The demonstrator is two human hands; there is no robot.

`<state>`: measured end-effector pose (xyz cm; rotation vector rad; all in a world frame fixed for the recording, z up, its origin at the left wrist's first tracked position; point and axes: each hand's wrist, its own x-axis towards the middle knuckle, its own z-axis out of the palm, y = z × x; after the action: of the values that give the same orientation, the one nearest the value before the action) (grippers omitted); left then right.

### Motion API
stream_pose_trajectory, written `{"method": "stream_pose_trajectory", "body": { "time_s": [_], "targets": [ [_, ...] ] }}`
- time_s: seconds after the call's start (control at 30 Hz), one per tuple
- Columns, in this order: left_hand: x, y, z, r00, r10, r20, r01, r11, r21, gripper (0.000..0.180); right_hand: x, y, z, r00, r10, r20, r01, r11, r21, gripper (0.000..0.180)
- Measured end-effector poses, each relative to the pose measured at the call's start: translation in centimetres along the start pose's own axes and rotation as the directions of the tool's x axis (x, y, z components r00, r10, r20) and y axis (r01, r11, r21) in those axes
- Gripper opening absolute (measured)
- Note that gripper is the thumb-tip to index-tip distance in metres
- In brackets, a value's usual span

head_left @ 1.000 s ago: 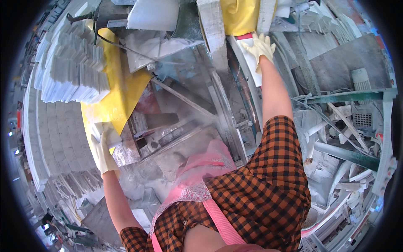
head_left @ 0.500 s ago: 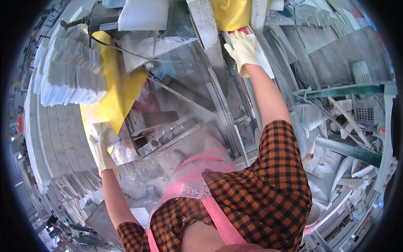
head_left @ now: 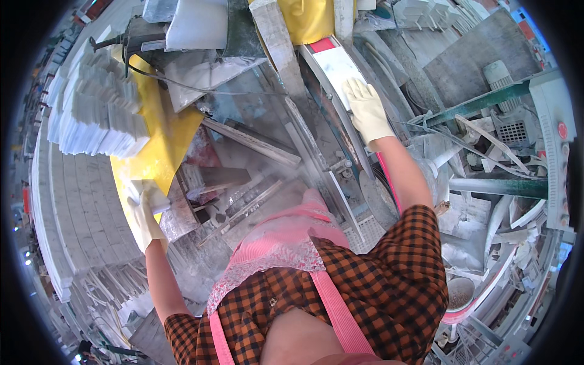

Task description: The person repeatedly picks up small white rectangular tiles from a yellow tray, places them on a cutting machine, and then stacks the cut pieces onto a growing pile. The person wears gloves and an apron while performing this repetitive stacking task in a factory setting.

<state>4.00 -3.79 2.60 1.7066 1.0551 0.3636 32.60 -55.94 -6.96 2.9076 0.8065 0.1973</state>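
Right hand [head_left: 367, 112]: lying flat, grip released, on the near end of a white slab [head_left: 336, 64].
White slab: resting at upper centre.
Left hand [head_left: 143, 218]: touching a white block [head_left: 160, 201], frame left (grasping or not, I cannot tell).

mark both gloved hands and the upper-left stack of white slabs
Left hand [head_left: 142, 218]: head view, gloved middle
Right hand [head_left: 367, 113]: head view, gloved back
White slabs [head_left: 100, 112]: head view, stacked edges

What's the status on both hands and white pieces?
Left hand on small white piece, over yellow sheet. Right hand flat on white slab. Yellow cover beyond slab's far end; whether it obstructs, can't tell.
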Motion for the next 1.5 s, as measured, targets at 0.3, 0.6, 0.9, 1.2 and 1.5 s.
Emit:
{"method": "stream_pose_trajectory", "body": {
  "time_s": [0.3,0.6,0.9,1.2,1.5],
  "targets": [
    [-0.1,0.3,0.7,0.990,-0.058,-0.130,0.059,0.998,-0.001,0.075,2.9,1.0,0.1,0.961,-0.008,-0.277,-0.016,0.996,-0.086,0.042],
    [-0.3,1.8,0.7,0.993,-0.081,-0.081,0.083,0.996,0.013,0.082,10.5,1.4,-0.7,0.995,-0.096,-0.028,0.093,0.993,-0.078,0.051],
    [-1.6,3.2,2.0,0.978,-0.112,-0.176,0.129,0.988,0.085,0.074,11.4,2.1,-2.7,0.967,-0.176,0.183,0.169,0.984,0.055,0.081],
    [0.1,1.2,1.0,0.988,-0.080,-0.135,0.084,0.996,0.022,0.090,10.2,3.5,-2.0,0.946,-0.315,0.076,0.309,0.947,0.083,0.097],
    [1.7,0.3,0.5,0.992,-0.039,-0.117,0.039,0.999,-0.009,0.074,12.8,1.9,-2.8,0.935,-0.224,0.276,0.215,0.975,0.063,0.123]
  ]
}}
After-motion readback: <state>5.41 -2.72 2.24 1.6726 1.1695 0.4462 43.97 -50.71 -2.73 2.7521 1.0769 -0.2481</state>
